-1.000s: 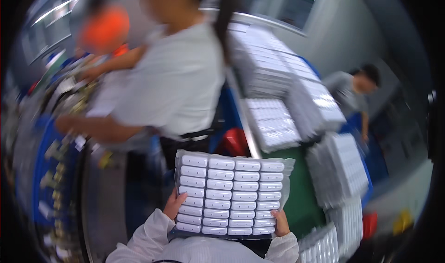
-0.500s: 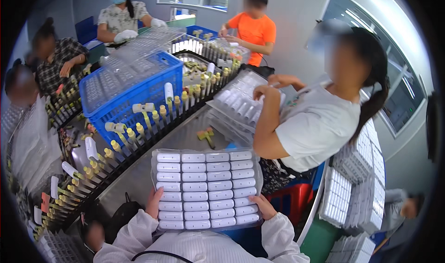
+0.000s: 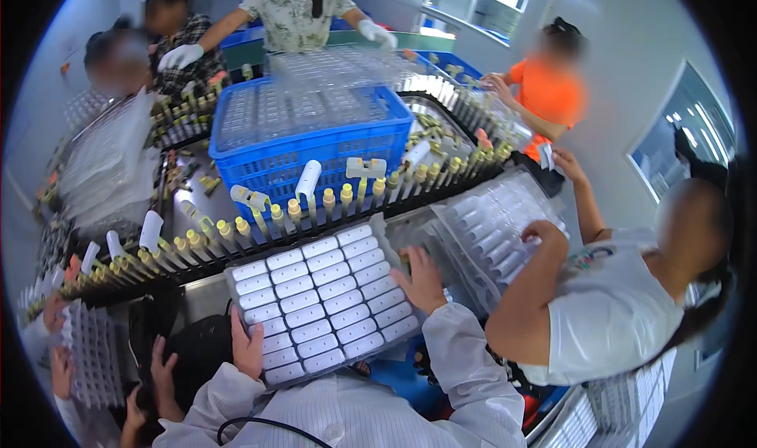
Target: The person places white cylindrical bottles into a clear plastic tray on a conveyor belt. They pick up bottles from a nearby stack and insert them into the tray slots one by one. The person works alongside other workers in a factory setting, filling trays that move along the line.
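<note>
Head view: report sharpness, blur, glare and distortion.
Head view, centre: white rounded plastic pieces fairly sharp; head view, top: clear plastic tray above blue plastic crate smeared; head view, right: bluish glass window shows bright streaks; head view, rim: fisheye bending, black corners.

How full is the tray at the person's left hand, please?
Full, as far as it shows: white cases sit in close rows across the tray, with no vacant place visible.
</note>
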A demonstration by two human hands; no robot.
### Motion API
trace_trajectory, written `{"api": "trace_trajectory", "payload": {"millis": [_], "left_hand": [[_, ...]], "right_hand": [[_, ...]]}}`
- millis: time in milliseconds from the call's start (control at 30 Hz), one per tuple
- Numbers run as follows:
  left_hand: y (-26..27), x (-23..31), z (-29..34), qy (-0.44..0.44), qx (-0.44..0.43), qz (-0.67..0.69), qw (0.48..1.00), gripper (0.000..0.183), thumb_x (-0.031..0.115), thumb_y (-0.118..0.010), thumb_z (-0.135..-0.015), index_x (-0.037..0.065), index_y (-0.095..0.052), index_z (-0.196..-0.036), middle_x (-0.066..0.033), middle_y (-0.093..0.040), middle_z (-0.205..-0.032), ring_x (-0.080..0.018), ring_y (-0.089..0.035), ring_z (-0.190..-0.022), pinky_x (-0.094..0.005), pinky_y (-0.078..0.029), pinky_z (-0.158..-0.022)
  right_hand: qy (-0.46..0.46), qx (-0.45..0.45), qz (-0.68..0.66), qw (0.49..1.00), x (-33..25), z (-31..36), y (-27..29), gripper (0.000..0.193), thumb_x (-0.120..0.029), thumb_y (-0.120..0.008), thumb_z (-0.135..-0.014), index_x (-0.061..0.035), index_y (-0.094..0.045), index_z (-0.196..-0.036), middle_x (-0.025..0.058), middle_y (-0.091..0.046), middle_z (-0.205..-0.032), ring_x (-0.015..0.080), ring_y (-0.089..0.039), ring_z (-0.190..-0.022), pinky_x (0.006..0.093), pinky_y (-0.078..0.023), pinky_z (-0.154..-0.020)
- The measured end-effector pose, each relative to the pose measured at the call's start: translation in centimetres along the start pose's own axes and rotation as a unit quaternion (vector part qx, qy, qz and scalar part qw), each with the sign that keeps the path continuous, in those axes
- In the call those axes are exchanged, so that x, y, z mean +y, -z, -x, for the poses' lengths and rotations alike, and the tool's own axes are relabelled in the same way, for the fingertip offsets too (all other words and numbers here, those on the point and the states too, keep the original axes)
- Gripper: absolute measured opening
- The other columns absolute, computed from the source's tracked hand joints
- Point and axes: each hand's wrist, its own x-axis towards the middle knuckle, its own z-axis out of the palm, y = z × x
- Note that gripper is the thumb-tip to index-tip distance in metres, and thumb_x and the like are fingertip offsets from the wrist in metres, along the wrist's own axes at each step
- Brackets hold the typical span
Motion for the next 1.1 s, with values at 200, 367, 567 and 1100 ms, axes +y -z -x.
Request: {"api": "trace_trajectory", "payload": {"millis": [200, 367, 567, 1100], "left_hand": [[-4.7, 9.3, -4.3, -0.269, -0.001, -0.409, 0.872, 0.041, 0.004, -0.066, -0.076, 0.002, -0.061, -0.117, -0.0190, -0.052, -0.130, -0.0394, -0.044, -0.126, -0.0473, -0.035, -0.107], [-9.4, 6.2, -11.6, -0.376, -0.095, -0.378, 0.841, 0.029, 0.003, -0.059, -0.078, 0.005, -0.064, -0.106, -0.0122, -0.064, -0.107, -0.0318, -0.059, -0.103, -0.0421, -0.047, -0.091], [-14.9, 4.9, -15.9, -0.355, -0.139, -0.427, 0.820, 0.022, 0.007, -0.056, -0.081, 0.007, -0.066, -0.101, -0.0102, -0.063, -0.099, -0.0301, -0.061, -0.100, -0.0411, -0.049, -0.088], [-12.2, 9.2, -16.4, -0.185, -0.151, -0.071, 0.968, 0.032, 0.015, -0.067, -0.087, 0.001, -0.056, -0.113, -0.0143, -0.067, -0.100, -0.0273, -0.066, -0.089, -0.0392, -0.052, -0.078]], "right_hand": [[0.211, -0.056, 0.046, 0.975, -1.2, -10.5, -2.2, 0.021, -0.018, -0.069, -0.080, -0.0122, -0.067, -0.101, 0.0047, -0.066, -0.099, 0.0254, -0.064, -0.095, 0.0449, -0.045, -0.083], [0.199, -0.186, 0.206, 0.940, -2.9, -14.4, -6.0, 0.026, -0.020, -0.071, -0.079, -0.0162, -0.068, -0.105, 0.0039, -0.067, -0.103, 0.0239, -0.062, -0.104, 0.0433, -0.044, -0.086], [0.139, -0.346, 0.285, 0.883, -3.3, -15.7, -6.1, 0.035, -0.031, -0.066, -0.082, -0.0180, -0.066, -0.114, 0.0058, -0.068, -0.111, 0.0248, -0.063, -0.107, 0.0466, -0.044, -0.087], [-0.019, 0.039, -0.408, 0.912, -8.8, -11.8, 4.5, 0.034, -0.027, -0.042, -0.102, -0.0003, -0.056, -0.117, 0.0092, -0.068, -0.095, 0.0189, -0.067, -0.080, 0.0298, -0.050, -0.072]]}}
